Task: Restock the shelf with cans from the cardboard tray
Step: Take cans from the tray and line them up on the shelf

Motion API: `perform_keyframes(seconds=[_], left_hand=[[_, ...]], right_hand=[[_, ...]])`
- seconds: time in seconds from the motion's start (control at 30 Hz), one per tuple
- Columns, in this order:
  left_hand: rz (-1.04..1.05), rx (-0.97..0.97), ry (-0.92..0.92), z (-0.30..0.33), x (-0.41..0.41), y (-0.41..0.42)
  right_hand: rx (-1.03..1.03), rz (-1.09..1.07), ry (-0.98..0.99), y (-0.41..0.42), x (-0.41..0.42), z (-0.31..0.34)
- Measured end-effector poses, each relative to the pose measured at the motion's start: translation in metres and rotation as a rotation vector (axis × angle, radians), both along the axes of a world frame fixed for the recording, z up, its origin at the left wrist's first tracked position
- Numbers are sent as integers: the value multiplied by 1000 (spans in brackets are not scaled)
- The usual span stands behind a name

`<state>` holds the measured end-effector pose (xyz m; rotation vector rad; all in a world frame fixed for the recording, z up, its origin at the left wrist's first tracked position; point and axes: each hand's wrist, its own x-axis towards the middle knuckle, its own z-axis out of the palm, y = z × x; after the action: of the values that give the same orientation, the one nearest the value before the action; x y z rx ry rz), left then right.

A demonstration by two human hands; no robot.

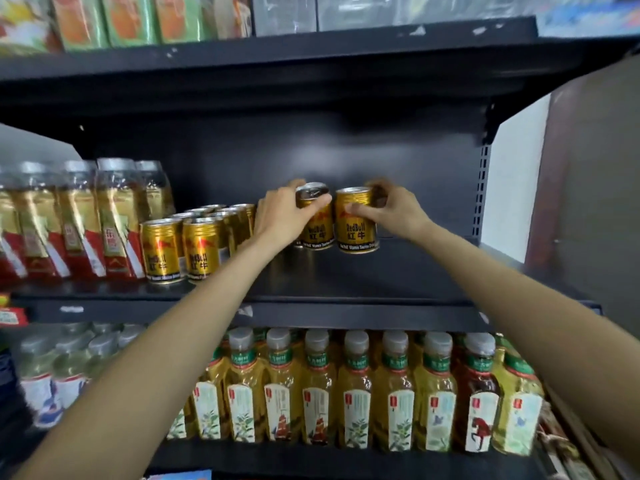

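Two gold Red Bull cans stand side by side toward the back of the black middle shelf. My left hand grips the left can around its upper part. My right hand holds the right can near its top rim. Both cans look upright and rest on or just above the shelf surface. To the left, several more gold cans stand in rows on the same shelf. The cardboard tray is not in view.
Shrink-wrapped bottles with red and gold labels fill the shelf's left end. The shelf below holds a row of yellow tea bottles. The shelf above carries packaged goods. A brown panel stands at the right.
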<state>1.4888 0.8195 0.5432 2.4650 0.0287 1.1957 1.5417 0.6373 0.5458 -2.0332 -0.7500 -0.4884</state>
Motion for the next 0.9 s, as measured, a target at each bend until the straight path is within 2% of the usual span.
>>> perform_keyframes(seconds=[0.23, 0.53, 0.57, 0.63, 0.73, 0.8, 0.9], left_hand=[[59, 50, 183, -4, 72, -10], [11, 129, 256, -11, 112, -8], [3, 179, 248, -12, 111, -7], [2, 412, 225, -11, 107, -4], [30, 770, 155, -8, 102, 6], [52, 855, 141, -7, 104, 11], [70, 879, 160, -6, 115, 10]], right_hand=[[-185, -99, -36, -1, 73, 0], [-418, -26, -39, -4, 110, -5], [-450, -11, -44, -6, 111, -7], [-537, 0, -111, -10, 113, -11], [-838, -153, -425, -17, 116, -12], [-959, -206, -590, -16, 116, -12], [-982, -180, -625, -8, 121, -9]])
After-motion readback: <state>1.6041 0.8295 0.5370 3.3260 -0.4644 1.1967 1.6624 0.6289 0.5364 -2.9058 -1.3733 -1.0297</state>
